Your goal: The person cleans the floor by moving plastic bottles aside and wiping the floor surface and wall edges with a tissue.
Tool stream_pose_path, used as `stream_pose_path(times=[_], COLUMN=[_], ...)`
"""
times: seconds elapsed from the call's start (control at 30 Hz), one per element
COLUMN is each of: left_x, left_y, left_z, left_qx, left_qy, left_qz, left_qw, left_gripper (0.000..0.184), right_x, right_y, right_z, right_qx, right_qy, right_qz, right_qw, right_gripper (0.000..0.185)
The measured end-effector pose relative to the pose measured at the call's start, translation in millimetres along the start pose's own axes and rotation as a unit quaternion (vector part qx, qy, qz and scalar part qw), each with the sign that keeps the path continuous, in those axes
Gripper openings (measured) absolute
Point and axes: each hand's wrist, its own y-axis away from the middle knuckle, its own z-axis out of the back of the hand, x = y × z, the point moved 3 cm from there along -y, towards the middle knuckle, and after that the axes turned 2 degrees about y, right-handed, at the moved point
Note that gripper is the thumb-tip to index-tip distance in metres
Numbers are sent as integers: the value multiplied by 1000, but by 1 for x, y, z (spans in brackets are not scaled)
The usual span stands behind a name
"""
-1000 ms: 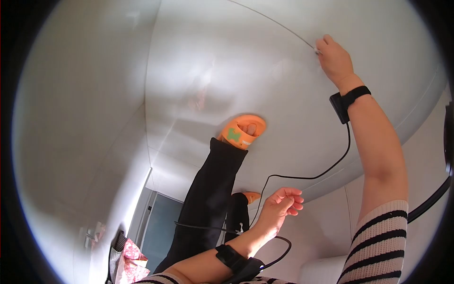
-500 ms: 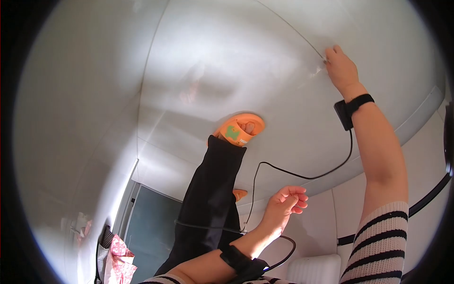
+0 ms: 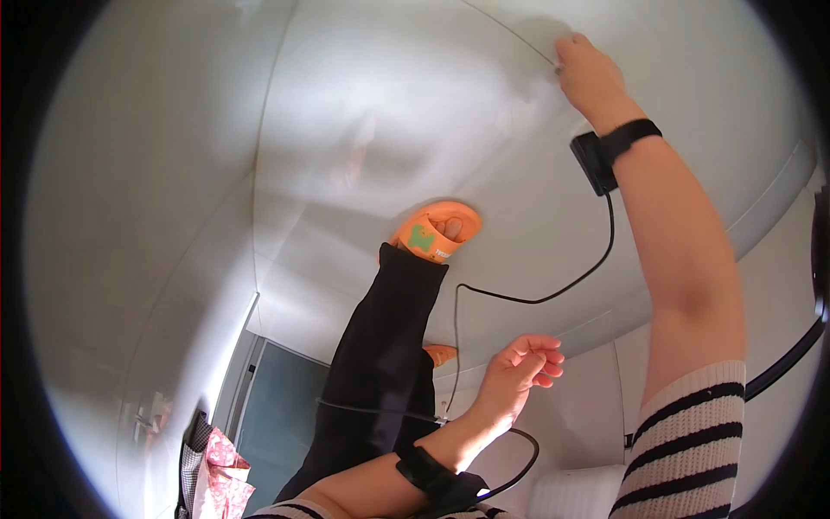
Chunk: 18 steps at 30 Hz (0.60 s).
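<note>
At the upper right, my right hand (image 3: 592, 80) is closed with its fingertips against a pale, glossy surface (image 3: 415, 130). A thin dark line (image 3: 519, 36) runs from the top edge to these fingers; whether it is a seam or a cord I cannot tell. Something small and dark shows at the fingertips, too small to name. Lower in the middle, my left hand (image 3: 510, 381) hangs in the air with loosely curled fingers and nothing visible in them. Each wrist wears a black strap; a small black box (image 3: 595, 163) sits on the right one.
A black cable (image 3: 532, 300) loops from the right wrist box toward my left arm. My foot in an orange slipper (image 3: 441, 229) is on the pale surface. A pink patterned bag (image 3: 223, 480) hangs lower left beside a grey door (image 3: 281, 398). A thick black tube (image 3: 787, 359) runs at the right.
My right hand has moved up and to the left along the thin line, staying closed, and the cable has shifted with it. My left hand has hardly moved.
</note>
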Motion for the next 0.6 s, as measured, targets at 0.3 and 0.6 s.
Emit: stream_pose_path(times=[0.3, 0.6], left_x=[23, 18], left_y=[-6, -3], left_z=[12, 9], left_qx=[-13, -8], left_qy=[-69, -21], left_qz=[18, 27], left_qw=[997, 999], left_gripper=[19, 19], right_x=[-104, -121], right_y=[107, 111], right_z=[-25, -33], right_qx=[63, 92], right_qy=[12, 57], right_qz=[-94, -35], right_qw=[994, 994], right_gripper=[12, 14])
